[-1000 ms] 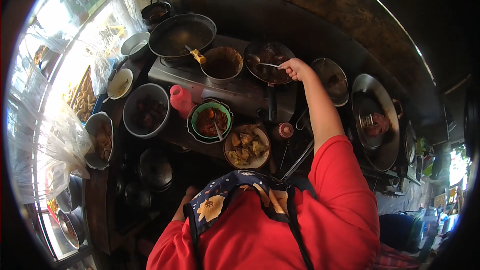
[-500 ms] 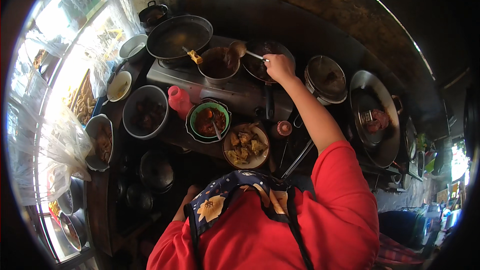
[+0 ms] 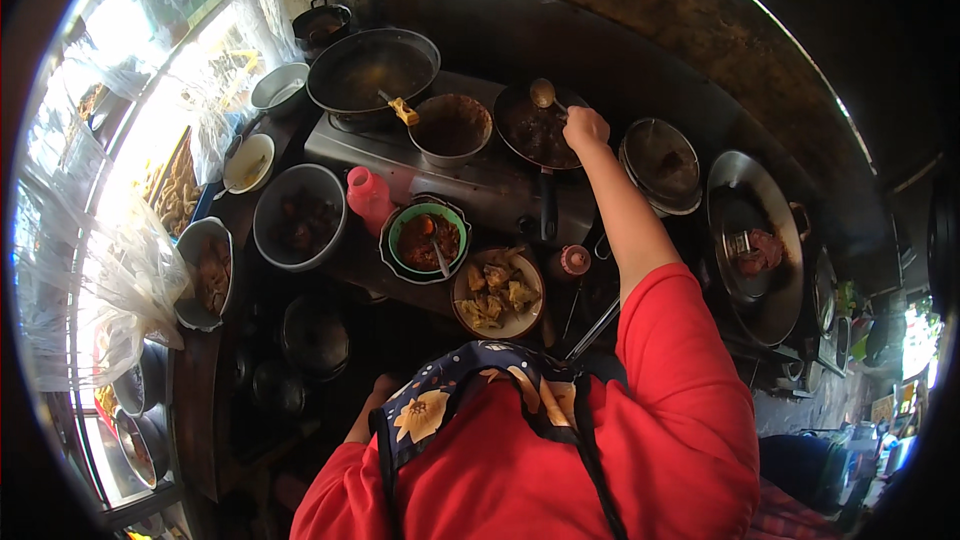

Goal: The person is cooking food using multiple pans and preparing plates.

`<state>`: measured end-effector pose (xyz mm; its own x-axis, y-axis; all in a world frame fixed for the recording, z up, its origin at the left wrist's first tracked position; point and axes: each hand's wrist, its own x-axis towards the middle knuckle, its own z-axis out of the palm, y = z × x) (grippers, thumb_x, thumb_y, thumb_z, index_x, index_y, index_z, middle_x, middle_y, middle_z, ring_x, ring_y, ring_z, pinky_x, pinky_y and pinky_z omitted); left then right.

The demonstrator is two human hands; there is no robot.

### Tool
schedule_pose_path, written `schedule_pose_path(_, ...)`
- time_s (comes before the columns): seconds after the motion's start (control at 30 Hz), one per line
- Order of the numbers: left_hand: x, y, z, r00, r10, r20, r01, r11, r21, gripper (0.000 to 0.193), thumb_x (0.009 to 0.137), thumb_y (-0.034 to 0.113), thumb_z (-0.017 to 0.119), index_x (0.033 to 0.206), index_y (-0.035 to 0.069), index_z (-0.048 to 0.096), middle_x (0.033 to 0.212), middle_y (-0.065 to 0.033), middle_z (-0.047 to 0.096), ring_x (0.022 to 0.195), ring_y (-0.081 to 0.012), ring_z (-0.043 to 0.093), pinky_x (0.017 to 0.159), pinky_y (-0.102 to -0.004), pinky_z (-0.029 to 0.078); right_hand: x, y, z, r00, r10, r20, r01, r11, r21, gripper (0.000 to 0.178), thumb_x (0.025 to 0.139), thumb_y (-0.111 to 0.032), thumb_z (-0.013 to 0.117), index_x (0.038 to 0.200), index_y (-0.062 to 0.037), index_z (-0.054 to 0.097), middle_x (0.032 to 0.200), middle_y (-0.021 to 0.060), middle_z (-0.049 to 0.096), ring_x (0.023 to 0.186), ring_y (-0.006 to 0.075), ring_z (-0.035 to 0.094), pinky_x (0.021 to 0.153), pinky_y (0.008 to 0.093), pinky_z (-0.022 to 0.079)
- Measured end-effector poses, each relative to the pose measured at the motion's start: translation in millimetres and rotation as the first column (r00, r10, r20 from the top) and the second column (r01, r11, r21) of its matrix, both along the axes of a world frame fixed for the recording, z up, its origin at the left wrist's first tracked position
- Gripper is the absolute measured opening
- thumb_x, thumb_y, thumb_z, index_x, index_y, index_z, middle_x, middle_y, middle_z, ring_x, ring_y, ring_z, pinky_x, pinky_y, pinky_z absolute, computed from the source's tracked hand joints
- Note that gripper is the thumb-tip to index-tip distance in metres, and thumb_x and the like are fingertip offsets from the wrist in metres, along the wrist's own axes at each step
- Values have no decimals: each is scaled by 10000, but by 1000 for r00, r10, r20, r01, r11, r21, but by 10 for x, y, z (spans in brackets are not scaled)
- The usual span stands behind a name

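Head-worn fisheye — facing down; stove ahead, near

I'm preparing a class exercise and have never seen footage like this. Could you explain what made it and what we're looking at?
No robot here: a person works with bare hands. A wide fisheye camera on the head looks down, bending straight edges. The right hand grips a round metal ladle over a round black frying pan with dark contents. The pan sits on a silver metal stove, beside a round metal pot of brown sauce. Nearer the person are a pink plastic bottle, a round green bowl of red sauce and a round cream plate of yellowish food pieces. Some of the left arm shows beside the dark flowered apron; what the left hand does cannot be told.
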<state>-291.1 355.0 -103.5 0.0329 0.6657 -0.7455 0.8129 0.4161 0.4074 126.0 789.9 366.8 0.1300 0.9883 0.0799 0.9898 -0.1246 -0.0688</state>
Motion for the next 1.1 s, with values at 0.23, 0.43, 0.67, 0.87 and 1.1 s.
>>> schedule_pose_path(0.23,267,380,211,991,-117,-63,118,993,7,419,697,413,565,954,88,632,1037,-170,585,998,-298,548,843,-377,442,858,246,-389,894,238,-379,-258,966,-2,177,779,-147,521,910,-75,614,747,100,628,685,222,613,560,335,475)
schedule_pose_path(0.43,170,208,127,999,-20,-49,19,1000,-12,416,706,403,557,960,81,626,1042,-190,576,1008,-304,541,842,-376,443,546,61,81,354,-465,-811,-100,844,-527,90,772,-154,557,805,-87,608,463,-56,329,358,39,233,340,209,143)
schedule_pose_path(0.67,138,305,143,990,-110,-91,108,994,-27,390,730,389,542,956,83,626,1035,-180,583,995,-294,551,830,-371,450,-6,-334,287,632,37,-774,-188,976,-107,203,786,-137,531,951,-53,614,526,0,481,357,65,373,306,217,260)
schedule_pose_path(0.87,105,232,44,975,-204,-92,207,978,14,383,734,395,533,954,96,628,1030,-162,591,988,-285,557,823,-369,454,-224,-225,-99,880,415,-233,-334,887,317,207,749,-85,535,953,-83,571,825,138,613,833,305,577,712,399,441)
schedule_pose_path(1.1,166,213,188,998,-54,-39,54,999,4,406,730,412,535,973,100,627,1051,-146,586,997,-278,554,827,-369,450,396,94,-358,997,47,-64,-35,983,179,281,759,-91,470,1030,-90,543,1004,187,563,947,353,544,807,429,444)
